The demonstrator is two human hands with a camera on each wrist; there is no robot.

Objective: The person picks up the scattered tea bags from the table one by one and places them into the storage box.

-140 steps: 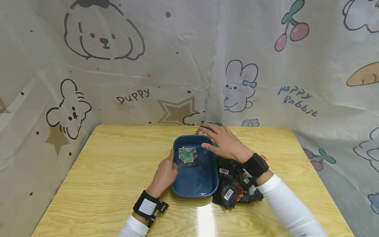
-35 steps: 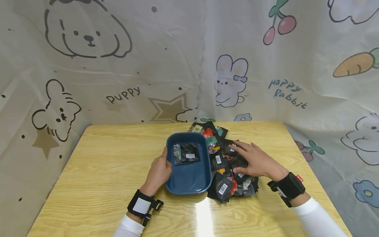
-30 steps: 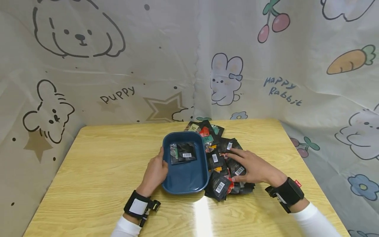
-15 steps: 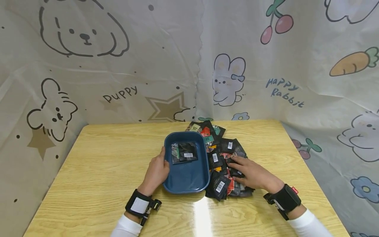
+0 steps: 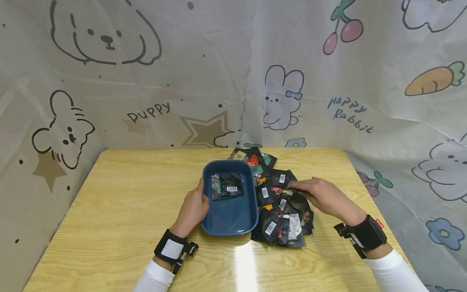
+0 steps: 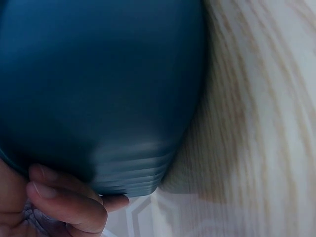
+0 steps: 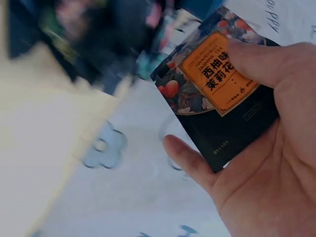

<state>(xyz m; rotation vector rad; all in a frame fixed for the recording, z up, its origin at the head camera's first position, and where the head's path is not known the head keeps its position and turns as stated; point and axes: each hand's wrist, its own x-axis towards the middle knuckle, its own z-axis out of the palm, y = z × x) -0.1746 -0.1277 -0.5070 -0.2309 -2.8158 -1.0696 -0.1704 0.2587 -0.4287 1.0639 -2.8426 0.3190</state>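
My left hand [image 5: 191, 207] holds the left side of a dark blue tray [image 5: 230, 227]; in the left wrist view its curled fingers [image 6: 69, 200] lie against the outer wall. Inside the tray are two overlapping tea bag sachets [image 5: 230, 185], the upper one black with a barcode. My right hand [image 5: 328, 199] is over the right part of a heap of tea bag sachets [image 5: 270, 227]. The right wrist view shows it pinching one black tea bag sachet [image 7: 237, 118] with an orange "Grapefruit Jasmine Tea" label, thumb on the printed face.
The heap lies close along the tray's right side, with more sachets [image 5: 251, 160] behind its far right corner. The wooden table [image 5: 146, 194] extends left and in front. A patterned cloth [image 5: 164, 81] hangs behind the table.
A black sachet came to lie over the first one in the tray. My right hand dipped into the heap, then lifted a sachet, exposing a white-faced one. The left hand stays on the tray.
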